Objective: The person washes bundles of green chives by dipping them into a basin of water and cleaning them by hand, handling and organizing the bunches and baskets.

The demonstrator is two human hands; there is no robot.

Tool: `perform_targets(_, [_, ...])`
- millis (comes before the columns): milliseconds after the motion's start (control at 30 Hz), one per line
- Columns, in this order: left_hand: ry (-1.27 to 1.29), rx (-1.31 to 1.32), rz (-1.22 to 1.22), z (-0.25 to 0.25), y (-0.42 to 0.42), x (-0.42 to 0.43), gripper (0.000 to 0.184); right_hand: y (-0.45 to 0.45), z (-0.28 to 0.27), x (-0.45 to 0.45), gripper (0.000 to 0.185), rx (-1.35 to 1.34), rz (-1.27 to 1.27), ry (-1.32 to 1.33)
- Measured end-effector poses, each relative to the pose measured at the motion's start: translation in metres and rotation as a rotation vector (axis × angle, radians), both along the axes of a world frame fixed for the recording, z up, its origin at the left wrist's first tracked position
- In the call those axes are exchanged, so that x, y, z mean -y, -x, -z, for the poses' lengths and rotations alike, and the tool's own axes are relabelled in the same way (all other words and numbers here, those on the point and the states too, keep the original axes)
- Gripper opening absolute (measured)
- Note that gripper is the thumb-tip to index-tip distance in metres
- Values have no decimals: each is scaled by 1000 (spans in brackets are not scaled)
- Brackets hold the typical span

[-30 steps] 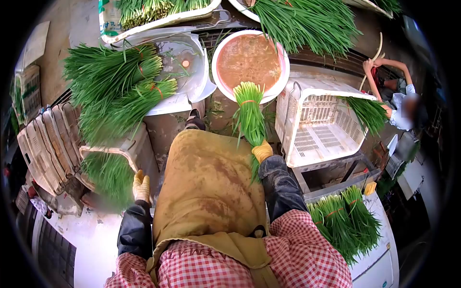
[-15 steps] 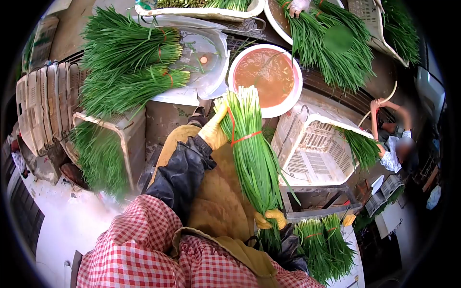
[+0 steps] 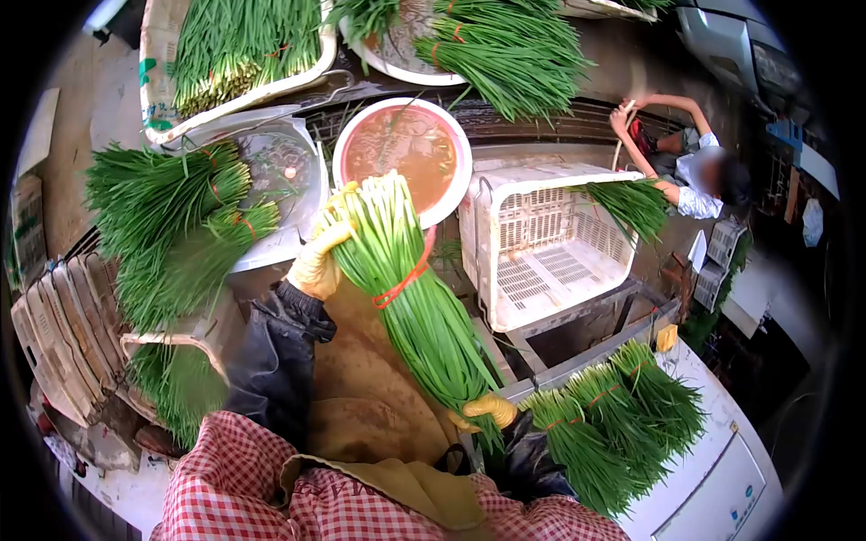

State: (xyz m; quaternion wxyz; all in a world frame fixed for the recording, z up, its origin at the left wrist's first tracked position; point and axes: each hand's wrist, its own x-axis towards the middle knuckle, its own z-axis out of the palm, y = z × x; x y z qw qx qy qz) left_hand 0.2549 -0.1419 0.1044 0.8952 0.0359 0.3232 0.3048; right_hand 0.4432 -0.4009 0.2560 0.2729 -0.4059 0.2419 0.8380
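Observation:
A thick bundle of garlic chives lies aslant in front of my body, tied by a red band around its upper part. My left hand, in a yellow glove, grips it near the pale stem ends. Its leafy end is wrapped by my right hand, also gloved in yellow. The stem ends reach the near rim of a white basin of muddy water. Right of the bundle, more tied chives lie on a white surface.
A white plastic crate lies on its side, with chives at its opening. Tied bundles rest beside a water-filled tray at left. A full crate stands behind. Another person is at the far right.
My view has turned right, so the basin and crate sit farther left. The held bundle leans more, its stem ends tipped left. A co-worker's gloved hand at the top has left view.

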Motion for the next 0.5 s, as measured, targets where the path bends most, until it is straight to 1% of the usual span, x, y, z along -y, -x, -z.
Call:
perform_targets(33, [5,9,24,8,2,-8,49,-2,6,8,49,-16,0,-13])
perform_targets(100, [23,-46,148,24,11,-13,32,3,14,26,50,92,10,47])
perform_targets(133, [36,-126,167,33,16,-11,26,3,22,34,51,16,73,50])
perform_targets(167, [46,-213,183,41,19,-8,20,4,21,35,51,31,96,57])
perform_targets(200, [97,-283,185,49,21,-5,16,6,22,35,51,88,51,41])
perform_targets(233, [155,-321,93,77,31,8,13,7,20,36,50,140,2,31])
perform_targets(267, [216,-363,85,102,39,19,13,6,17,36,52,155,-79,21])
perform_targets(300, [273,-405,69,126,47,28,13,5,10,34,52,159,-77,22])
perform_targets(333, [276,-427,108,154,57,36,16,5,0,28,53,182,-61,36])
perform_targets(367, [153,-468,194,152,60,37,20,6,-9,27,55,204,-42,53])
perform_targets(400, [207,-461,144,170,63,39,18,3,-12,37,60,182,-75,41])
perform_targets(433, [259,-453,96,187,63,39,18,0,-30,24,64,234,-99,24])
perform_targets(500, [-79,-850,636,102,38,-12,21,-9,-71,-1,68,379,-69,28])
